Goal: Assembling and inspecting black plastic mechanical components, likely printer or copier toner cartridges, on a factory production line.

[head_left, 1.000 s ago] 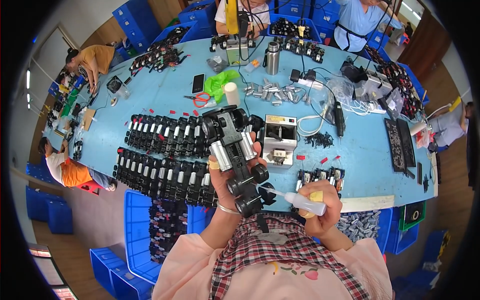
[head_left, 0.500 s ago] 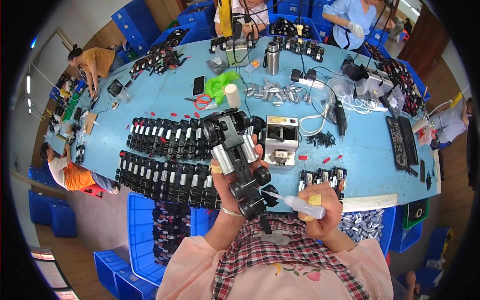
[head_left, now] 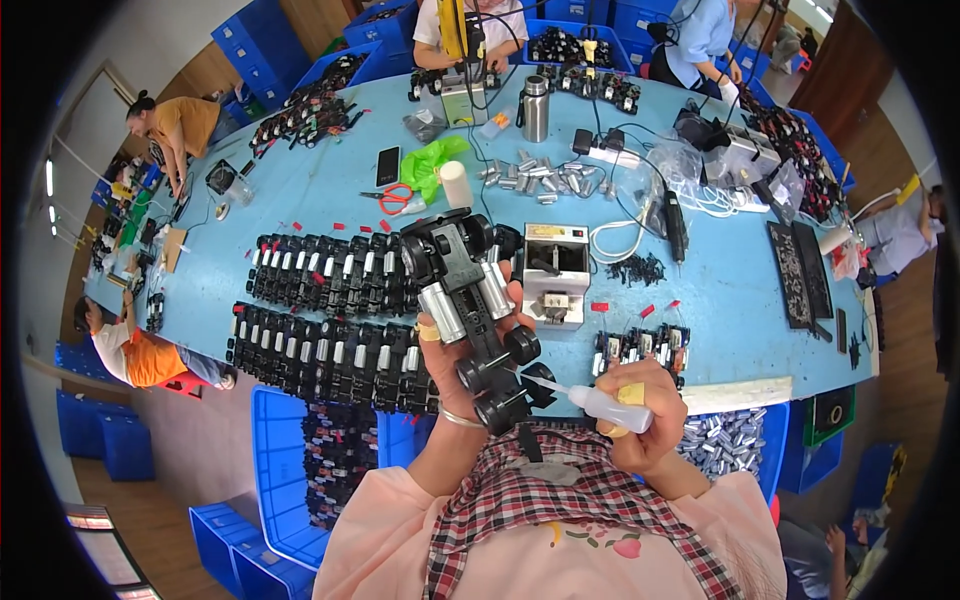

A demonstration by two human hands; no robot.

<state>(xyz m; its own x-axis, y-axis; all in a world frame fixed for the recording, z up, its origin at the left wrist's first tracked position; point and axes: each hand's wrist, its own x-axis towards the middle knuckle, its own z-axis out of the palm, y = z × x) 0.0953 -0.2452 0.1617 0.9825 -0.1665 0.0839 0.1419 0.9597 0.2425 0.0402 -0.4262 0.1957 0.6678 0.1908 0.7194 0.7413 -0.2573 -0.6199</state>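
Note:
Held up in front of me is a black toy car chassis with wheels at both ends and a silver cylinder on each side. My left hand is closed round it from below, so part of the grip is hidden. In my right hand is a small translucent squeeze bottle, its fingers wrapped round the body. The bottle's thin nozzle points left, with its tip at the wheels of the chassis end nearest me; whether it touches cannot be made out. Yellow tape covers some fingers on both hands.
Rows of similar chassis line the blue table at left; a few more lie at right. Beyond my hands stands a metal-cased device. Silver cylinders, scissors and a steel flask are farther back. Other people work around the table.
The whole view has shifted slightly. Both hands keep their grips, and the nozzle stays at the near wheels of the chassis.

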